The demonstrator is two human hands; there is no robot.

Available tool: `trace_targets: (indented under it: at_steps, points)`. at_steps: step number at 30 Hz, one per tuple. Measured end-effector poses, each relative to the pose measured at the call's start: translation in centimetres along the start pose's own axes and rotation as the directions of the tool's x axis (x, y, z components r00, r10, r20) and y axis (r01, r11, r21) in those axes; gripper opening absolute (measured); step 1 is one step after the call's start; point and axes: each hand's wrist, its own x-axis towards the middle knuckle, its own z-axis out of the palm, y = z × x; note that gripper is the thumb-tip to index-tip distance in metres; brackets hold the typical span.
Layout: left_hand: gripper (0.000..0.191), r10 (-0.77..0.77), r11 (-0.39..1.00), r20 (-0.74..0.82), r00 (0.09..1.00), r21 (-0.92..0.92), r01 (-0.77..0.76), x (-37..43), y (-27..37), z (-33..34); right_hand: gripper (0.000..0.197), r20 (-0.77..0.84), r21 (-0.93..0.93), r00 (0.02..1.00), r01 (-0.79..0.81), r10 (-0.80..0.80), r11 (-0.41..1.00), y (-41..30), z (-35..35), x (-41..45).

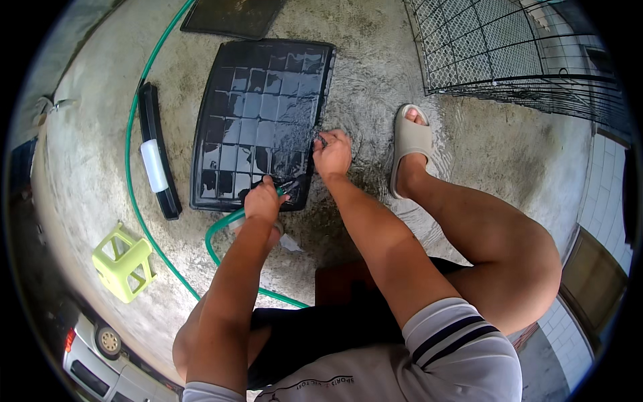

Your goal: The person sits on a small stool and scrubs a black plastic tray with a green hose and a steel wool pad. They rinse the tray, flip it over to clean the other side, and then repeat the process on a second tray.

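A shallow black plastic tray with a square grid pattern lies wet on the concrete before me. My left hand grips the end of a green garden hose over the tray's near edge. Water runs from the hose onto the grid and spreads over the tray's right side. At the right rim, my right hand has its fingers curled around a small dark textured thing, seemingly a scouring pad. The fingers hide most of it.
Left of the tray lies a long black plastic strip with a white cylinder on it. A lime-green stool stands farther left. Another dark panel lies beyond the tray. A black wire cage stands at upper right. The concrete floor is wet.
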Motion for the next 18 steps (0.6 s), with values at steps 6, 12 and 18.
trace_targets:
  at_steps: [6,12,18]
  points:
    - [0.067,0.011,0.999,-0.028,1.0,-0.051,-0.012,0.5,-1.1,1.1,0.02,0.171,0.005,0.982,-0.079,0.077,0.997,0.0,-0.9,-8.8]
    - [0.066,-0.016,0.996,-0.024,1.0,-0.084,0.014,0.9,-0.6,-0.2,0.018,0.098,0.028,0.989,-0.112,0.108,0.993,0.2,-0.2,-5.8]
    - [0.058,0.001,0.989,0.006,1.0,-0.148,0.0,1.8,0.3,-2.9,0.019,-0.046,0.094,0.995,0.097,-0.093,0.991,-2.6,-2.7,5.6]
